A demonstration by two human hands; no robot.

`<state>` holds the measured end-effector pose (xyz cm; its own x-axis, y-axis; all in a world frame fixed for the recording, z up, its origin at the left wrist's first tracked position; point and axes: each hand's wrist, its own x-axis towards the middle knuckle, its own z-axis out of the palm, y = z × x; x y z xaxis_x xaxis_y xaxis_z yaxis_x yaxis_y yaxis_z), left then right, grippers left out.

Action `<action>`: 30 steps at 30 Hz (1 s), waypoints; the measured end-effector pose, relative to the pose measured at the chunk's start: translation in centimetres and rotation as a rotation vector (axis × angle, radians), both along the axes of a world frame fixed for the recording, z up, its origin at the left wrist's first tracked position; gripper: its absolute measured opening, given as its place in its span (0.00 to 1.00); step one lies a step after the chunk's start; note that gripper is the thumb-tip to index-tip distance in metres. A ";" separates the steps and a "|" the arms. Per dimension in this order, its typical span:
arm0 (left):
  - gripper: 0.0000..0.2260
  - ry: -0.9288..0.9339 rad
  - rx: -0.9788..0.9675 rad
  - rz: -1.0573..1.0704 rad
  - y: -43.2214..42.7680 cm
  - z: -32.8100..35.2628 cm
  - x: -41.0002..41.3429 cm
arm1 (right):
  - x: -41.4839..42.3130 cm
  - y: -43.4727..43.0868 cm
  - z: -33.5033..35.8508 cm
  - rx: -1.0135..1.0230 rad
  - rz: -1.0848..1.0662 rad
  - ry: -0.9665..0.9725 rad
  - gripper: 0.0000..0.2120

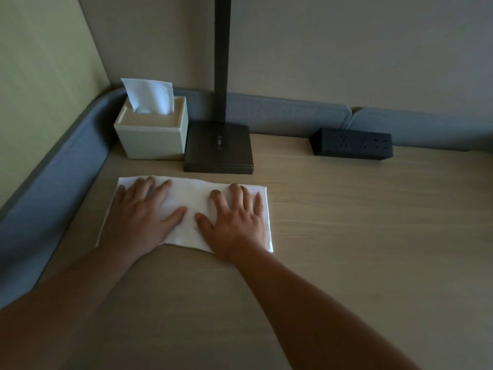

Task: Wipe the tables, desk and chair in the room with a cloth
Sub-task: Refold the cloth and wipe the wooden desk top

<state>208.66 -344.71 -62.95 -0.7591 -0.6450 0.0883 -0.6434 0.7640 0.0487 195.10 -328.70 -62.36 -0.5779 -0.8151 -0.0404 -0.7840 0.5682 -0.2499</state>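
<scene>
A white cloth (190, 198) lies folded flat on the light wooden desk (360, 236), near its back left corner. My left hand (141, 212) presses on the cloth's left half with fingers spread and straight. My right hand (236, 218) presses flat on the right half in the same way. Both palms hide the cloth's lower middle and its lower left corner.
Just behind the cloth stand a beige tissue box (152, 134) and a dark lamp base (218, 148) with its upright post (222, 57). A black power strip (352, 146) sits at the back right. A grey padded rim (53, 177) borders the desk's left and rear.
</scene>
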 end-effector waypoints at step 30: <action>0.41 -0.096 0.036 -0.310 16.6 -1.2 -16.2 | -13.9 12.7 -0.2 0.069 -0.004 -0.002 0.39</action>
